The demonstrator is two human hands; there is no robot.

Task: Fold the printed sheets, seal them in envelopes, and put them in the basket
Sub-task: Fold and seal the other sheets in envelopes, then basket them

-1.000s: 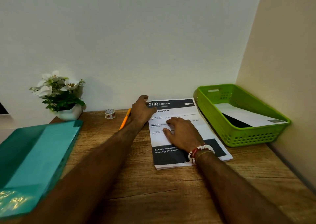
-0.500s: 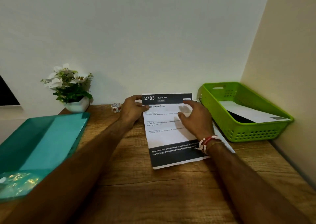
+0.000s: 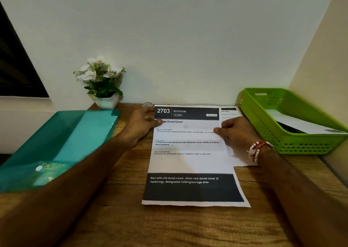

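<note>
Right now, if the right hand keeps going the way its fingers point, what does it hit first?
The right hand points left across the printed sheet, so it would likely meet the left hand gripping the opposite edge first; depth is unclear.

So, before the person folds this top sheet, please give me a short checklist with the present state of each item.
1. Left hand grips the top sheet at its left edge: ok.
2. Right hand grips its right edge: ok.
3. Top sheet pulled off the stack: ok, the stack shows beside it.
4. Sheet lies flat and unfolded: ok.
5. Bare wooden desk in front for the fold: ok.
6. Envelope ready to hand: cannot tell; the teal folder may hold some.
</note>
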